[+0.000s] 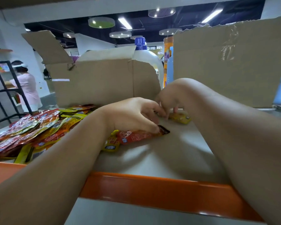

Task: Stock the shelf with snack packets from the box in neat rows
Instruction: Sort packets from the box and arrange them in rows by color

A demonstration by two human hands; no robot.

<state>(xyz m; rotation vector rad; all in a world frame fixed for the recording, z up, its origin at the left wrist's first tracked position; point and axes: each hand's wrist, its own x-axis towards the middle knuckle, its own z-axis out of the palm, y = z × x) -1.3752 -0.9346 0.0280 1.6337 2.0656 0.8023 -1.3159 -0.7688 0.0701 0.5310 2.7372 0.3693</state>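
The orange front rail [152,189] of the shelf [177,153] crosses the lower frame, and both bare forearms pass over it onto the grey shelf board.

Red packet [136,137]: lies flat on the shelf at frame centre. Its long axis runs left to right, rising slightly to the right, and its dark end points right. Its left end overlaps a yellow-edged packet [111,144].

Yellow packet [181,119]: lies flat further back, right of centre, with its long axis also left to right.

Left hand [133,114]: fingers curled downward and close together. The lowest digit rests on the red packet beside the dark end. Whether the packet is pinched cannot be told.

Right hand [170,98]: wrist bent and fingers pointing down, slightly spread, with the tips at the left end of the yellow packet. The grip is blurred, so it cannot be told whether they clamp it. The two hands' fingertips nearly meet.

A loose pile of packets [31,130] lies at frame left. The open cardboard box [104,80] stands behind the hands.
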